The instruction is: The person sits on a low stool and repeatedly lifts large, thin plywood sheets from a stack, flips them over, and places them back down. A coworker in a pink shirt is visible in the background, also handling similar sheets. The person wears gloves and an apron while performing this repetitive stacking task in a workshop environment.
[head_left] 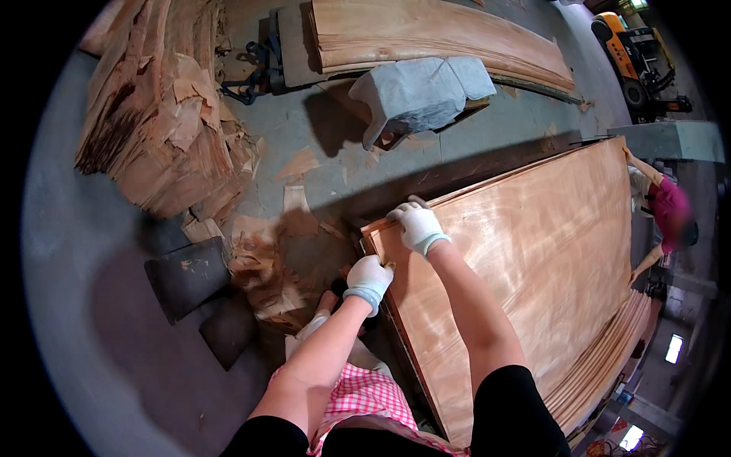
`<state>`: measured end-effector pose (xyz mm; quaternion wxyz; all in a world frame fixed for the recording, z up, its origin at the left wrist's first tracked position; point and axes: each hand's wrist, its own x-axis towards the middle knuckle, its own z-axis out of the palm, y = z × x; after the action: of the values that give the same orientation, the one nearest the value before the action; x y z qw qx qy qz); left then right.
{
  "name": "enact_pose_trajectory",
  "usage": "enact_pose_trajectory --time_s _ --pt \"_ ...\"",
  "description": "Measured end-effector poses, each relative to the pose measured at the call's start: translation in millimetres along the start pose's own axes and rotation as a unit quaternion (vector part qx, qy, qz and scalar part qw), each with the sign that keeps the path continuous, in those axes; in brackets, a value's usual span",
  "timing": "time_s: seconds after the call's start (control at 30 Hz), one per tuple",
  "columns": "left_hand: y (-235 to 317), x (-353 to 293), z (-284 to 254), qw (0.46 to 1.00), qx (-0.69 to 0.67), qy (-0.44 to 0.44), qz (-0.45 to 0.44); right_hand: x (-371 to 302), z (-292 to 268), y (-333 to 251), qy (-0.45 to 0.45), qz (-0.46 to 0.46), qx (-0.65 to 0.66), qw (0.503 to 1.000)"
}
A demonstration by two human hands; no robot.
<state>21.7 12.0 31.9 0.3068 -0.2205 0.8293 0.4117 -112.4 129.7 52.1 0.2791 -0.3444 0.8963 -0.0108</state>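
A wide, thin reddish-brown wood veneer sheet lies on top of a stack, its near-left end in front of me. My left hand, in a white glove, is closed at the left edge of the sheet, fingers curled against it. My right hand, gloved too, grips the sheet near its far-left corner, fingertips reaching over the far edge. What lies under my fingers is partly hidden. At the opposite end, a co-worker in a magenta top has both hands at the sheet's edge.
Ragged veneer scraps are piled at the left, with dark flat pieces on the floor nearby. Beyond the sheet are a grey-covered object and another veneer stack. Wavy sheets lie at right; an orange forklift stands far right.
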Motion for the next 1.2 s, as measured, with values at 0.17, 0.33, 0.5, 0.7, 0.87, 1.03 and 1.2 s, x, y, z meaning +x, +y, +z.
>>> enact_pose_trajectory --time_s 0.17,0.33,0.5,0.7,0.87,1.03,1.2 --pt "-1.8 -10.9 -5.8 0.999 0.013 0.016 0.042 -8.2 10.7 -14.0 0.051 0.027 -0.026 0.998" --pt "-16.3 -29.6 -16.8 0.991 -0.04 0.104 0.071 -27.3 -12.6 -19.3 0.035 0.005 -0.034 0.999" --pt "-3.4 -37.1 -10.7 0.901 -0.076 0.316 0.289 -55.2 -9.7 -10.4 0.177 -0.052 0.021 0.983" --pt "7.4 -17.3 -7.0 0.991 -0.046 0.053 0.111 -53.9 -27.7 -6.3 0.018 -0.008 0.046 0.999" --pt "-3.7 -13.7 14.7 0.971 -0.116 0.167 0.127 -25.8 -44.4 -11.9 -0.165 -0.001 -0.031 0.986" --pt "-5.7 -0.6 10.7 0.989 -0.085 0.103 0.062 -19.0 -19.9 -4.2 -0.058 -0.018 0.005 0.998" --pt "-9.1 -11.2 12.1 0.973 -0.059 0.154 0.163 -28.7 -21.4 -4.5 -0.057 -0.024 -0.037 0.997"
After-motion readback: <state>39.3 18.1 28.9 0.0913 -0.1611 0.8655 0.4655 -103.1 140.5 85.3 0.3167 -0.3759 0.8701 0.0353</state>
